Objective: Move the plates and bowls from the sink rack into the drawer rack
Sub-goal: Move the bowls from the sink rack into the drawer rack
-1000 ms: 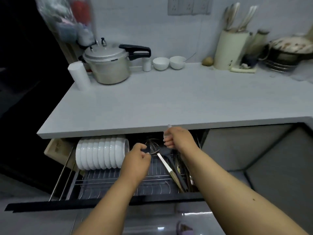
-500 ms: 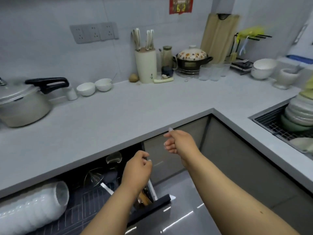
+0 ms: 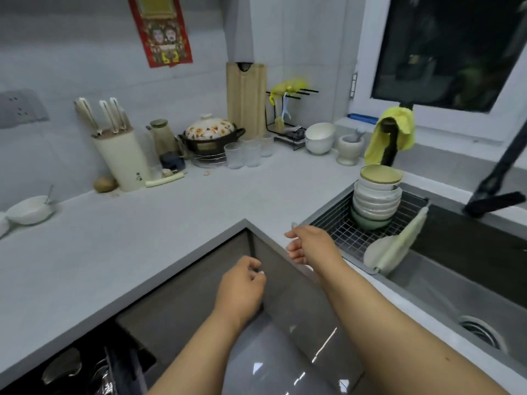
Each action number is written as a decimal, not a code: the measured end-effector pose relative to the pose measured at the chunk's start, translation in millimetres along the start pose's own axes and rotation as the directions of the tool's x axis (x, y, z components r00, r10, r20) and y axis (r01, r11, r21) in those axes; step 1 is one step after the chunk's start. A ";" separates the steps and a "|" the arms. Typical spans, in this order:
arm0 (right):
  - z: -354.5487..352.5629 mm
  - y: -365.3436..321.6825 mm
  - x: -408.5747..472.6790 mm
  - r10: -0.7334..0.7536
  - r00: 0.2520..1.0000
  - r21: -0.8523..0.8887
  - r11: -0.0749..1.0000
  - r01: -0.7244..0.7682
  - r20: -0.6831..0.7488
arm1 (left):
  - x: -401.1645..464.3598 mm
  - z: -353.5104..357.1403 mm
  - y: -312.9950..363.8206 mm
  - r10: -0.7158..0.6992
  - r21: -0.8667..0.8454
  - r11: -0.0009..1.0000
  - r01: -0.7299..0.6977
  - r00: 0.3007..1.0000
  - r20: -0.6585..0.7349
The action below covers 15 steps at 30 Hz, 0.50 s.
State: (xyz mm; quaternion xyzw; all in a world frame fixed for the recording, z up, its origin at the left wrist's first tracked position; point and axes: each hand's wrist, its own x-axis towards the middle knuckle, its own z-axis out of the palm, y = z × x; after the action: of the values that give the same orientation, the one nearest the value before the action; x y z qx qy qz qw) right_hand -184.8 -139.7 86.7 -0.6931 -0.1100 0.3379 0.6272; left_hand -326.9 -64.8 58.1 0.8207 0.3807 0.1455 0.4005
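Your drawer rack point(image 3: 85, 372) sits at the lower left under the bench point(image 3: 148, 240), open, with only a dark corner of it and some utensils showing, so the slots you will fill are out of sight while you face the sink. Your left hand point(image 3: 242, 289) hangs in front of the cabinet, its grip loosely curled and pinching nothing. Your right hand point(image 3: 309, 243) hovers at the bench edge just beside the sink rack point(image 3: 342, 235), its grip half spread and also holding nothing.

The bowls point(image 3: 376, 199) stand in one tall stack at the far side of the rack: a green one at the bottom, several white ones above, a pale yellow-rimmed piece on top. The stack looks slightly uneven. Take the whole pile one-handed and it will likely tilt and shed the upper pieces into the sink point(image 3: 456, 286); if they are wet, they will slip more readily. A plate point(image 3: 379, 252) leans on edge at the rack's near side, against a cloth point(image 3: 405, 235); brush it on your way to the stack and it could fall flat or slide off.
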 end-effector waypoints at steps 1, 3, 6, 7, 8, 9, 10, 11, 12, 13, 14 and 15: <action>-14.9 -2.1 6.1 0.012 1.000 0.009 1.000 -0.012 -0.028 | 6.8 11.1 9.3 0.009 0.005 1.000 -0.009 1.000 0.018; -42.5 -5.4 17.8 0.037 0.996 0.028 0.999 -0.035 -0.081 | 19.4 31.3 24.9 0.020 -0.003 1.000 -0.020 0.998 0.061; -78.9 -9.2 33.0 0.034 0.987 0.069 0.997 -0.024 -0.154 | 36.0 56.6 44.0 0.048 0.007 0.999 -0.050 0.992 0.117; -89.0 -10.7 37.7 0.029 0.983 0.075 0.997 -0.016 -0.179 | 41.6 63.2 49.5 0.059 0.008 0.998 -0.061 0.989 0.136; -98.3 -12.3 43.0 0.027 0.979 0.079 0.997 -0.011 -0.202 | 47.3 68.8 55.0 0.064 0.005 0.998 -0.065 0.986 0.154; -107.2 -14.1 48.3 0.029 0.974 0.079 0.997 -0.011 -0.224 | 53.4 74.1 59.9 0.063 0.001 0.998 -0.064 0.983 0.171; -115.5 -16.2 54.2 0.030 0.968 0.069 0.997 -0.013 -0.249 | 59.8 79.2 64.3 0.059 -0.009 0.998 -0.058 0.981 0.187; -123.9 -17.2 61.6 0.027 0.960 0.048 0.999 -0.014 -0.279 | 66.5 84.3 68.4 0.055 -0.026 0.998 -0.051 0.977 0.205; -132.3 -17.6 69.3 0.014 0.949 0.014 1.000 -0.010 -0.316 | 73.4 89.6 72.3 0.053 -0.040 0.998 -0.045 0.973 0.225; -140.5 -18.0 77.5 -0.007 0.935 -0.026 1.000 -0.002 -0.354 | 80.8 94.7 76.4 0.056 -0.050 0.998 -0.045 0.969 0.242; -148.2 -18.3 86.1 -0.036 0.921 -0.069 0.998 0.010 -0.388 | 88.8 99.7 80.3 0.064 -0.053 0.997 -0.052 0.964 0.258; -155.1 -19.9 93.8 -0.068 0.906 -0.111 0.994 0.023 -0.418 | 97.3 104.9 84.0 0.076 -0.053 0.997 -0.064 0.959 0.274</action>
State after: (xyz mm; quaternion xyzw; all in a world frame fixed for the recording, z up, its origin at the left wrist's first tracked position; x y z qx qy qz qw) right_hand -15.2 -205.2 72.1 -0.7785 -0.0058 0.1597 0.6070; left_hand -162.1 -82.7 49.4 0.8370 0.2884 0.0521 0.4622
